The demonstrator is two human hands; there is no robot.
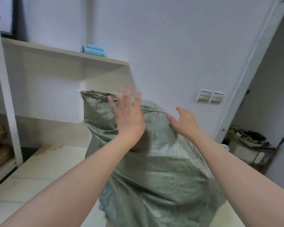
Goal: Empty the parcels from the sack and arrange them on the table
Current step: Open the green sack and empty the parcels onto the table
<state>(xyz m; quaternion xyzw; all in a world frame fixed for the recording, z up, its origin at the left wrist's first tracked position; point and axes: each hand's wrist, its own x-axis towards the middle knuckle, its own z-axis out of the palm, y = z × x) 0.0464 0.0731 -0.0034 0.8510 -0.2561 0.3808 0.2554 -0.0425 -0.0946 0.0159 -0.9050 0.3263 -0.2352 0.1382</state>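
Sack stands on the table, left hand and right hand spread at its stitched top edge, gripping nothing.

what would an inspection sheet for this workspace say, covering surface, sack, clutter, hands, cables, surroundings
surface: pale table, partly bare left of the sack
job's things: grey-green woven sack stands bulging on the table, stitched edge up; no parcels in view
clutter: blue rolls on top of the shelf unit
hands: left hand open, fingers straight, at the sack's top; right hand open, fingers spread, by the top edge; contact unclear
cables: nothing seen
surroundings: white wall, wall switches, doorway at right
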